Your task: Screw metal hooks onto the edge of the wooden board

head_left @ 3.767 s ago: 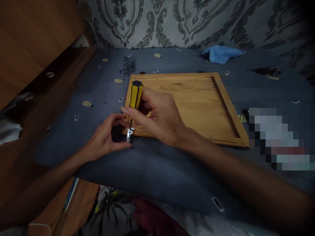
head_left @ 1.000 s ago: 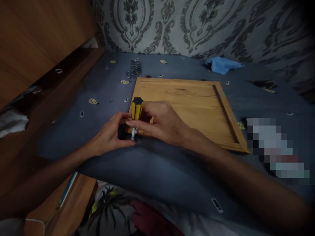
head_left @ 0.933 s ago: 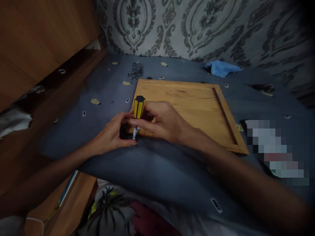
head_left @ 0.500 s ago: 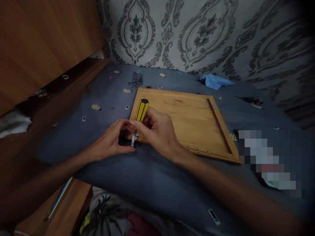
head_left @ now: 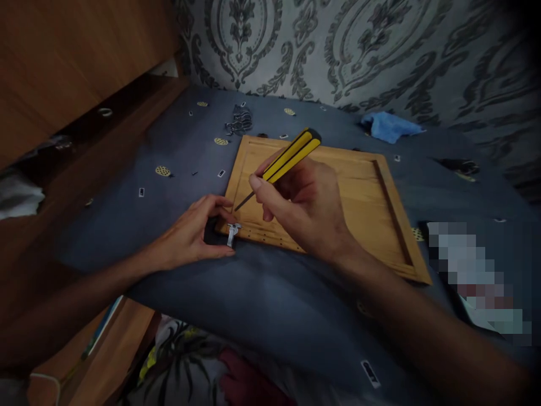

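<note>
The right hand (head_left: 310, 206) is closed round a yellow and black screwdriver (head_left: 289, 158) at the centre of the frame, thumb and fingers pinching the lower part of the handle. The tool is tilted, handle end toward the upper right, and its shaft slants down to the lower left. Its tip sits just above the hinge (head_left: 232, 234) in the frame, apart from it.

The left hand (head_left: 183, 237), left of centre, is curved with a gap between thumb and fingers. The small metal hinge stands in that gap, its lower end beside the thumb tip; whether the fingers press on it I cannot tell. The hinge is at the lower left corner of a wooden panel (head_left: 359, 194), which lies on a dark blue sheet (head_left: 262, 293) across the middle of the frame. The panel has a raised border, with small dark holes along its near edge.

Some dark metal pieces (head_left: 240, 119) lie beyond the panel, upper left of centre. A blue cloth (head_left: 391, 127) is at upper right, with a dark object (head_left: 460, 166) below it, too dim to tell. A pixelated item (head_left: 473, 276) lies at the right. A wooden cabinet (head_left: 84, 62) fills the upper left.
</note>
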`<action>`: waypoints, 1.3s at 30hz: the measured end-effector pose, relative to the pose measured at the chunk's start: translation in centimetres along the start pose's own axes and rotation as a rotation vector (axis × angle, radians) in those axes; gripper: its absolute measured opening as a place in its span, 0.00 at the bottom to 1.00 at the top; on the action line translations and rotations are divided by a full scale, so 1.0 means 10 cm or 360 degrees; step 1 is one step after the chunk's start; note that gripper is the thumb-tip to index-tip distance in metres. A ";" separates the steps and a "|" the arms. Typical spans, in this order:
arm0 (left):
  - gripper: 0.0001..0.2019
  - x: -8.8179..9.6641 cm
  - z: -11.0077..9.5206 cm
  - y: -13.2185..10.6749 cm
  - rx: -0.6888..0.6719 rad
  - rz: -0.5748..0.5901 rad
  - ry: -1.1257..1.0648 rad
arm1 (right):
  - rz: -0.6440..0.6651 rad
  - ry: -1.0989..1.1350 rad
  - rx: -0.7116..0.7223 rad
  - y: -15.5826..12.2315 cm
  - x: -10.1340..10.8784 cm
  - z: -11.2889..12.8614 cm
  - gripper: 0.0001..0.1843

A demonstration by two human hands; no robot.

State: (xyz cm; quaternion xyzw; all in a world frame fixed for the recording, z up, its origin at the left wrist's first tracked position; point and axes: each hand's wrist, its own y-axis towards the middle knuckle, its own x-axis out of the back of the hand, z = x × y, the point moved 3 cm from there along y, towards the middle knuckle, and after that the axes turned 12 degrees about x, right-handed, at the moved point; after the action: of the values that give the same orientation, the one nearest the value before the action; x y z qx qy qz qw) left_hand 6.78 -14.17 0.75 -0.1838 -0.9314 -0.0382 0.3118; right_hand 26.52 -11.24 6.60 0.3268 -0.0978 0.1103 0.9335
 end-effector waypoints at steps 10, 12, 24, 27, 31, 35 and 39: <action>0.34 0.01 -0.03 0.00 0.0023 -0.0016 -0.0005 | 0.0202 -0.0260 0.0019 -0.05 -0.04 -0.01 0.07; 0.33 0.01 -0.03 0.00 0.0014 -0.0006 -0.0003 | 0.0208 -0.0234 0.0003 -0.07 -0.06 -0.03 0.07; 0.35 0.00 -0.04 -0.01 0.0036 -0.0004 0.0003 | 0.0232 -0.0202 0.0064 -0.11 -0.13 -0.09 0.06; 0.35 0.01 -0.05 -0.01 0.0034 -0.0005 -0.0002 | 0.0263 -0.0224 0.0091 -0.10 -0.13 -0.09 0.07; 0.31 0.02 -0.06 -0.01 0.0026 -0.0002 -0.0009 | 0.0372 -0.0242 0.0199 -0.08 -0.11 -0.05 0.10; 0.32 0.02 -0.04 -0.01 0.0058 -0.0035 0.0026 | 0.0527 -0.0268 0.0220 -0.09 -0.14 -0.02 0.18; 0.33 0.02 -0.01 0.00 0.0065 -0.0067 0.0056 | 0.0489 -0.0303 0.0169 -0.13 -0.17 -0.02 0.18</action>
State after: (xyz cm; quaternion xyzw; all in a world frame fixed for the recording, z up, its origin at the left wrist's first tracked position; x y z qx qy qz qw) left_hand 6.67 -14.16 0.93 -0.1572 -0.9300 -0.0288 0.3309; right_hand 25.23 -12.34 5.30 0.3657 -0.2286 0.2253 0.8737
